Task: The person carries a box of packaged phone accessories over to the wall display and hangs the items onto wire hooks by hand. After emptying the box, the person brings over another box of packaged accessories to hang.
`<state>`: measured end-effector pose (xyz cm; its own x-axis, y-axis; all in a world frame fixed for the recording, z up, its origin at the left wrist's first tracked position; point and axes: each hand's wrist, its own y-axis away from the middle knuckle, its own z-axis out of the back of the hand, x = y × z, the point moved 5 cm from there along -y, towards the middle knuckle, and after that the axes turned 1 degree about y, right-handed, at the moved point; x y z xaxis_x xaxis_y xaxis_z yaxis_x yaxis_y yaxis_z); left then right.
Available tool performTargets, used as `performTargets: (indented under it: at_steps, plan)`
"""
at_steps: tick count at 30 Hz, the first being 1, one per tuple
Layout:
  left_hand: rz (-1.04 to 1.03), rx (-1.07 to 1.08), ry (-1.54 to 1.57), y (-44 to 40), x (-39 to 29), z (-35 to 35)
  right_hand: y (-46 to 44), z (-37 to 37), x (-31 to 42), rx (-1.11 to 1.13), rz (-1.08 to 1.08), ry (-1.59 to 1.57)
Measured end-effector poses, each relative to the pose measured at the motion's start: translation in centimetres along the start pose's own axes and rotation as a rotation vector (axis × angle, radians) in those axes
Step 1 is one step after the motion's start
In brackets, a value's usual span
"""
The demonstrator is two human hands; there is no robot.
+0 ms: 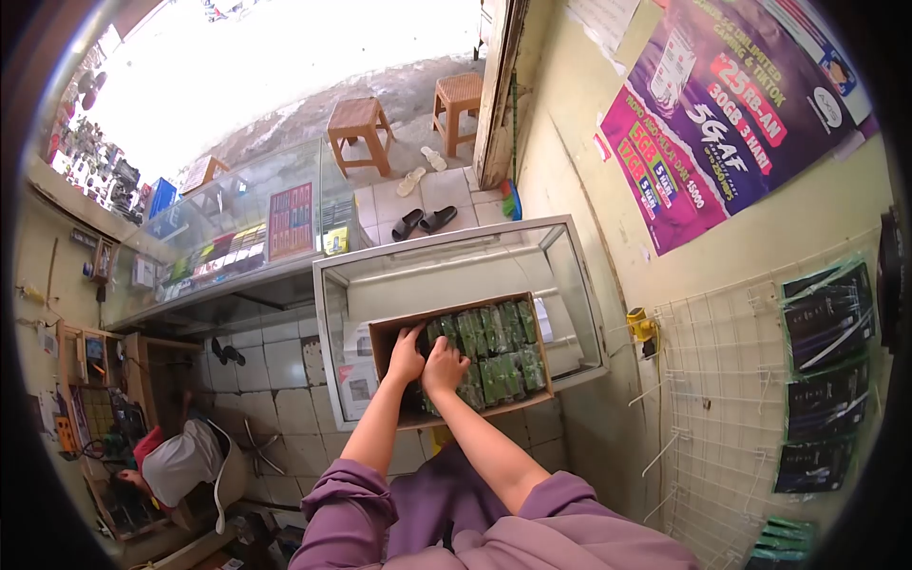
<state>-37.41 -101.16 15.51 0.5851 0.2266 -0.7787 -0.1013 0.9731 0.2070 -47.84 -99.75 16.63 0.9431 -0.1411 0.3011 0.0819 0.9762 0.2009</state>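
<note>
Brown cardboard box [380,348], on silver-framed glass case [446,264]. Inside: green plastic-wrapped packs [499,377], partly blocked by left hand [407,359] and right hand [443,369]; fingers curled, pinch I cannot tell. Beyond: brown square-seated stool [357,116].

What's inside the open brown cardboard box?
Two rows of green, shiny-wrapped packets show across the middle and right of the box. The left hand and right hand reach in at its left, covering part. Anything beneath the packets is hidden.
</note>
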Motion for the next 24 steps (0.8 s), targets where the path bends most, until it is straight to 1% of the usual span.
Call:
performTargets:
  at_steps: [2,3,5,6,9,13,14,15,17,18,20,21,22,23,24]
  plan:
    - [0.018,0.014,-0.007,-0.1,0.4,0.0,0.0,0.4,-0.1,-0.066,-0.071,-0.189]
    - [0.041,0.029,-0.012,0.0,0.7,0.0,-0.1,0.1,0.0,-0.069,-0.073,-0.194]
    - [0.025,0.024,-0.007,-0.2,1.0,0.0,-0.2,-0.6,0.0,-0.084,-0.153,-0.14]
    - [0.013,0.021,0.003,-0.2,1.3,0.1,-0.1,-0.8,0.1,-0.087,-0.155,-0.147]
    - [-0.039,0.029,-0.028,0.1,1.5,0.3,0.5,-1.1,0.1,-0.125,-0.114,-0.233]
    - [0.01,0.081,-0.088,1.0,-0.9,1.5,1.5,-2.2,-0.4,-0.002,-0.027,-0.265]
    - [-0.037,0.124,-0.197,1.2,-2.0,1.7,1.5,-2.8,-0.5,0.042,0.005,-0.265]
    - [-0.085,0.166,-0.304,1.1,-2.5,1.7,1.7,-2.5,-0.8,0.041,0.007,-0.261]
    - [-0.096,0.175,-0.318,0.2,-2.0,1.6,2.3,-0.7,-1.1,-0.088,0.022,-0.323]
    - [-0.108,0.187,-0.338,-0.1,-1.8,1.6,2.4,-0.7,-1.3,-0.084,0.021,-0.317]
    - [-0.119,0.198,-0.351,-0.4,-1.4,1.6,2.8,0.3,-1.4,-0.209,0.109,-0.33]
    - [-0.06,0.255,-0.349,-0.6,-0.9,1.5,2.9,0.4,-1.3,-0.21,0.111,-0.326]
    - [-0.001,0.311,-0.347,-0.6,-0.6,1.5,3.0,0.1,-1.1,-0.121,0.102,-0.338]
    - [0.009,0.316,-0.339,-0.5,-0.3,1.6,3.1,-0.2,-0.9,-0.033,0.092,-0.351]
    - [0.007,0.313,-0.341,-0.1,-0.5,2.0,3.1,0.3,-0.7,-0.036,0.094,-0.353]
